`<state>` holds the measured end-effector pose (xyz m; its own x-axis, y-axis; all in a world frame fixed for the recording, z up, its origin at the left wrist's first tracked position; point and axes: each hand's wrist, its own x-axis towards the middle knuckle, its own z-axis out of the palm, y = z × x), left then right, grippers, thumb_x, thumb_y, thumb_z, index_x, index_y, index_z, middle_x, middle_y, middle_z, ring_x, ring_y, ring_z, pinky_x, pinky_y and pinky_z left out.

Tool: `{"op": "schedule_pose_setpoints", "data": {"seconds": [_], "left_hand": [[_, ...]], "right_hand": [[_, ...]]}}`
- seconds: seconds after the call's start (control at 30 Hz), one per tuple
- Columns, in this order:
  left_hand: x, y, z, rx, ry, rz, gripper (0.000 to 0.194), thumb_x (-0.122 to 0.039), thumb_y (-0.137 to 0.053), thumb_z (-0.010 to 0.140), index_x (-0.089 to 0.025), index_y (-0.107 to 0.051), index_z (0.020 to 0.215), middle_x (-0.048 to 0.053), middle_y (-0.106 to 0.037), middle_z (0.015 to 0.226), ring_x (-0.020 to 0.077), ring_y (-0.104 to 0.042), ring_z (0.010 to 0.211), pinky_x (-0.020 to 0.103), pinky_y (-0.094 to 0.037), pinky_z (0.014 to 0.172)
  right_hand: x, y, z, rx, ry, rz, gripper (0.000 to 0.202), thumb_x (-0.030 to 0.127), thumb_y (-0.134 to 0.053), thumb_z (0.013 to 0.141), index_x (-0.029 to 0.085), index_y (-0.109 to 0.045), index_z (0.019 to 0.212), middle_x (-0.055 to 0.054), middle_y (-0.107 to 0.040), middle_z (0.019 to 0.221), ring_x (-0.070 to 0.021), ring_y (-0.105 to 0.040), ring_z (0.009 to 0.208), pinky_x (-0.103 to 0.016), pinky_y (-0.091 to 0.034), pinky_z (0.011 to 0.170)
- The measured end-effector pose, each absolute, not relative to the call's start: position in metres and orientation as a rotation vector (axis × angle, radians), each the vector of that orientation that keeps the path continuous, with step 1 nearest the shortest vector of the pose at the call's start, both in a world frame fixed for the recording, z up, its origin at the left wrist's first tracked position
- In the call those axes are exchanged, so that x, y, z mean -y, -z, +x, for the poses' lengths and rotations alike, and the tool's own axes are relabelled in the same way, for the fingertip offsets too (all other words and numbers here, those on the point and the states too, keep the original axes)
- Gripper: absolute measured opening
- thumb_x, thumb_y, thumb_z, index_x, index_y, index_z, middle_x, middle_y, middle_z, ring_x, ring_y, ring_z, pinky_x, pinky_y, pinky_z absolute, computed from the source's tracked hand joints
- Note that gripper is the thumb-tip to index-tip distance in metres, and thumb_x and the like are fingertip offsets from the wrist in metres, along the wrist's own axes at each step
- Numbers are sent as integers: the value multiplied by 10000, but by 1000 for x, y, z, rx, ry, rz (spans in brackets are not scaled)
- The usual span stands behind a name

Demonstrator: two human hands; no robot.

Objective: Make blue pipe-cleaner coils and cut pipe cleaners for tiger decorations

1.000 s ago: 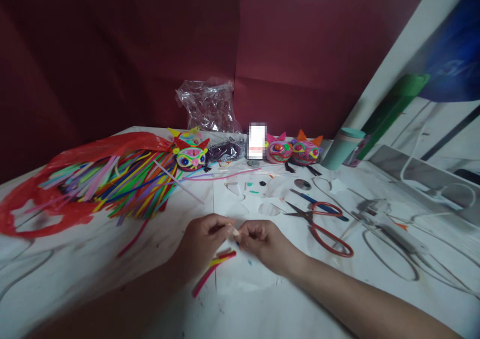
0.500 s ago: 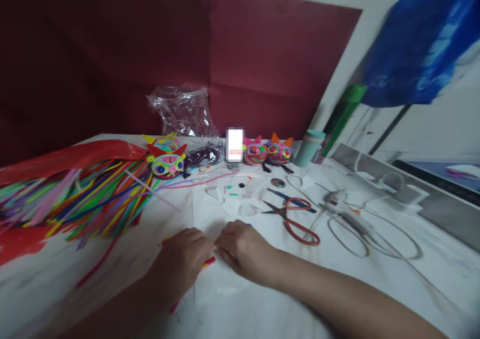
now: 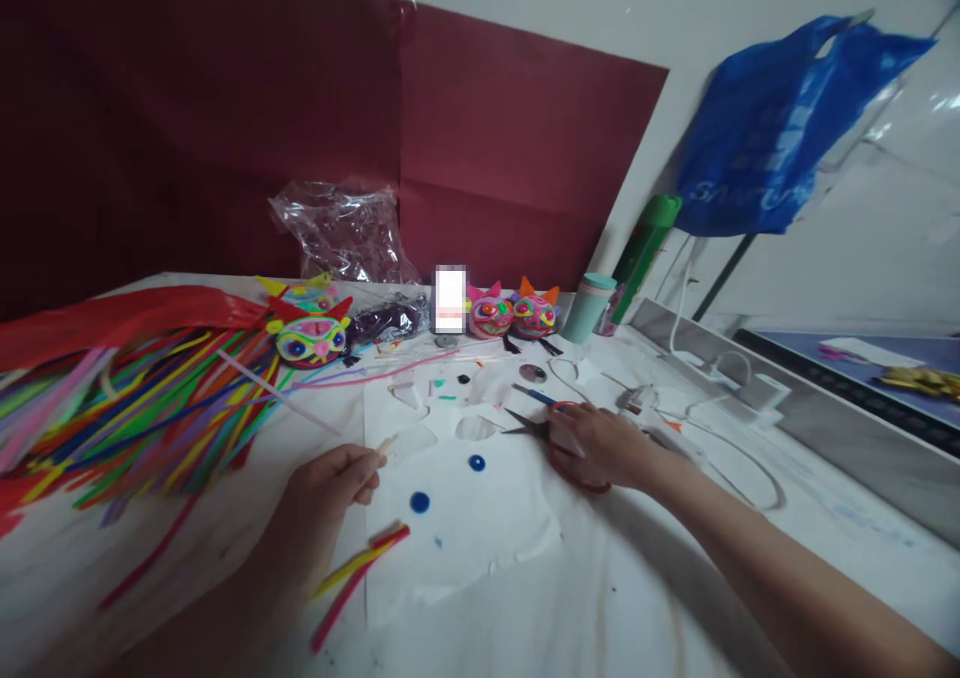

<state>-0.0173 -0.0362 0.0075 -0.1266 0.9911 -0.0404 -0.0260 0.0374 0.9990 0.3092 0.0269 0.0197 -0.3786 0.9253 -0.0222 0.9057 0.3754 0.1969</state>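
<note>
My left hand point(image 3: 341, 478) pinches a small pale, cream-coloured strip point(image 3: 387, 445) between thumb and fingertips, just above the white paper. My right hand point(image 3: 600, 443) is closed over the red-handled scissors point(image 3: 529, 426), its fingers partly hiding the handles; the dark blades point left, slightly apart. Between the hands lie two flat blue discs, one with a pale centre point(image 3: 478, 463) and one nearer me point(image 3: 420, 502). Close below my left hand are red and yellow strips point(image 3: 367, 558) on the paper's left edge.
A heap of coloured strips point(image 3: 172, 408) spreads at the left. Decorated animal heads point(image 3: 307, 341) stand along the back with a clear plastic bag point(image 3: 345, 233) and a mint-green bottle point(image 3: 589, 308). A looped cable point(image 3: 772, 478) lies at the right, near a power strip point(image 3: 720, 368).
My hands were together over the paper and have moved apart. The right went right onto the scissors; the left moved slightly left with the pale strip. The blue discs are now uncovered.
</note>
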Motion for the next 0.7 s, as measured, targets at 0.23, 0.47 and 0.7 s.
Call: {"op": "schedule_pose_setpoints", "data": {"seconds": [0.23, 0.47, 0.7], "left_hand": [[38, -10, -14, -1268, -1313, 1090, 190, -319, -607, 674, -182, -578, 546, -39, -470, 504, 103, -384, 504, 230, -325, 529], [37, -4, -14, -1249, -1307, 1055, 175, -326, -617, 668, -162, -605, 607, -30, -496, 531, 101, -412, 507, 231, -337, 532], [38, 3, -15, -1135, -1322, 1025, 172, -307, -609, 713, -139, -614, 676, -24, -533, 572, 88, -430, 533, 227, -338, 554]], "right_hand": [[-35, -5, 317, -2621, -158, 1564, 459, 330, -496, 792, 175, -520, 1223, -150, -607, 1095, -293, -550, 994, -412, -402, 832], [-31, -4, 325, -2824, -206, 1575, 343, 248, -420, 842, 153, -587, 1126, -125, -622, 839, -206, -600, 710, -290, -449, 658], [-12, -32, 297, -2887, 179, 1829, 230, 263, -420, 842, 189, -566, 1005, -82, -631, 818, -172, -590, 636, -251, -424, 573]]}}
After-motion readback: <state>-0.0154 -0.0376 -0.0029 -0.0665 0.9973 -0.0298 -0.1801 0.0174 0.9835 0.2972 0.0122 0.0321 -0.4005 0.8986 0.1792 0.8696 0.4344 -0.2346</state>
